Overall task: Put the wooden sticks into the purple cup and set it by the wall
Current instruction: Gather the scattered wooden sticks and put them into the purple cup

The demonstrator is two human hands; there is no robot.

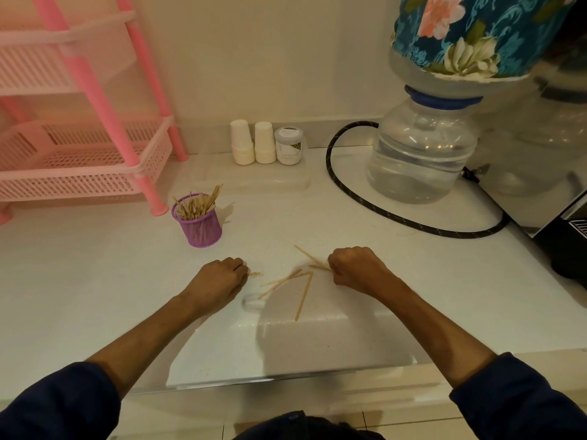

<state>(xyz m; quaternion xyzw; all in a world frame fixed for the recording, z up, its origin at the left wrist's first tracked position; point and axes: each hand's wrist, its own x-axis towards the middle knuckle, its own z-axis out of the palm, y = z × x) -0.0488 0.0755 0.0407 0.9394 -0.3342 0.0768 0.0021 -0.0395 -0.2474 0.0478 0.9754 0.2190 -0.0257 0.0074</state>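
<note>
While loose wooden sticks [286, 285] lie mid-frame on desk [95, 281], my left hand [219, 281] and right hand [355, 268] each pinch sticks; purple cup [198, 222] upper left.

Both forearms extended forward, sleeves pushed up; left hand [219, 276] fisted, knuckles up; right hand [355, 265] likewise curled closed.
</note>
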